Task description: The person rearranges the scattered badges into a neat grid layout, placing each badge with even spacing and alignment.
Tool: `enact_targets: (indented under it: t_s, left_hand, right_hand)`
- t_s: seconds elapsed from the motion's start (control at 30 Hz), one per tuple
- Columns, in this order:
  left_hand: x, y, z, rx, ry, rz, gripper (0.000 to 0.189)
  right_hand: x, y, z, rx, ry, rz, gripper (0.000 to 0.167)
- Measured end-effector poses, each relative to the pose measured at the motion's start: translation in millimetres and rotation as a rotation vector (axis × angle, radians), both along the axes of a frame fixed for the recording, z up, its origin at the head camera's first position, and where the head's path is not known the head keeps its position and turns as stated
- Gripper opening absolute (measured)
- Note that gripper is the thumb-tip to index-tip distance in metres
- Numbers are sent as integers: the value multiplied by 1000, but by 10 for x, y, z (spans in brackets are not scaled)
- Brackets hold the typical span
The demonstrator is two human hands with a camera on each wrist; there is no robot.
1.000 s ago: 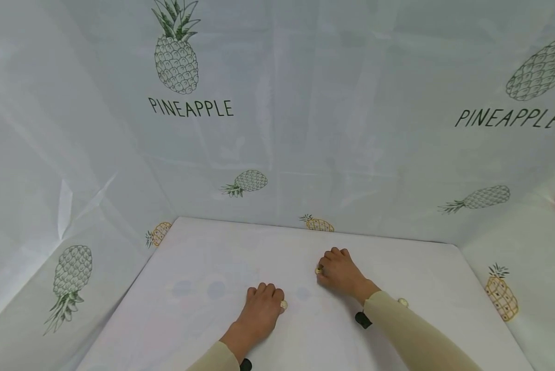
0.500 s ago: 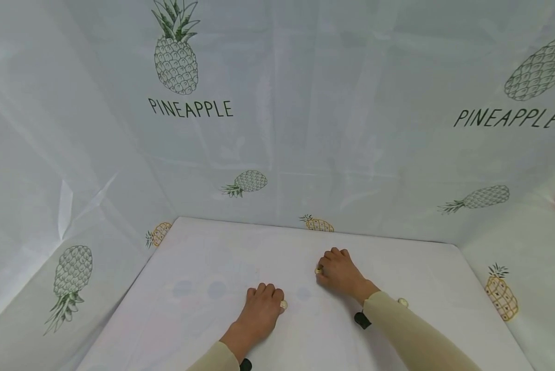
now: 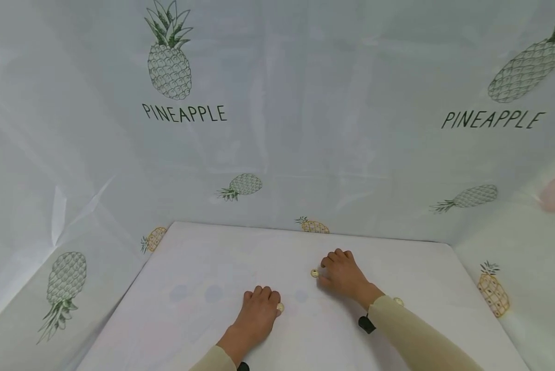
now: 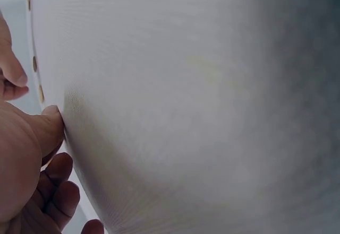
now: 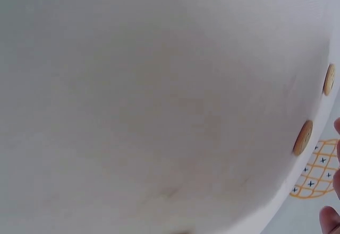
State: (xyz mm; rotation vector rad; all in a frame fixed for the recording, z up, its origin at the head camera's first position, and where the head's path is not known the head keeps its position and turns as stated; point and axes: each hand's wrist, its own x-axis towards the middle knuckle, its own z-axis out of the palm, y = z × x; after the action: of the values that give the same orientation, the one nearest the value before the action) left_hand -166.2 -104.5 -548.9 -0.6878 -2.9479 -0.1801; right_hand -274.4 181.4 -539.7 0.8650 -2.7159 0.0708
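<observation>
My left hand [image 3: 258, 312] rests low on the table with bent fingers, its thumb and forefinger at the edge of a small round wooden button [image 3: 280, 307]. In the left wrist view the thumb [image 4: 50, 122] presses down by the tabletop, largely hiding that button. Farther back, my right hand [image 3: 344, 274] hovers just right of another button [image 3: 315, 273], thumb and forefinger apart, with a narrow gap to it. Two buttons, one nearer [image 5: 303, 137] and one farther [image 5: 329, 79], lie flat in the right wrist view, fingertips [image 5: 330, 221] off to their side.
A further button [image 3: 398, 301] lies behind the right sleeve [image 3: 411, 330]. The white table [image 3: 212, 247] meets pineapple-printed sheeting [image 3: 305, 129] at its back and sides. A black wrist-worn piece [image 3: 366, 324] hangs under the right wrist.
My right thumb and forefinger have let go of the far button and drawn back to the right. The left hand keeps its place. The head view has shifted slightly.
</observation>
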Motion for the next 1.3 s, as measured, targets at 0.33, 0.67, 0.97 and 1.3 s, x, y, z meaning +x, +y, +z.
enact_targets:
  t_s: [0.33,0.67,0.97,1.3]
  left_hand:
    - [-2,8,-15,-30,-1,-3,24]
    - [11,12,-6,-21,10,-3,23]
    - [16,10,14,16,29,-13,23]
    - [-6,16,-9,47,-11,-1,20]
  right_hand:
    - [255,299,100,-35,90,-15,19]
    - [463,801,164,-143,116,-68,18]
    - [706,1031,113,-122,88,-128,23]
    - [853,1061,-35,-58,191,-50,28]
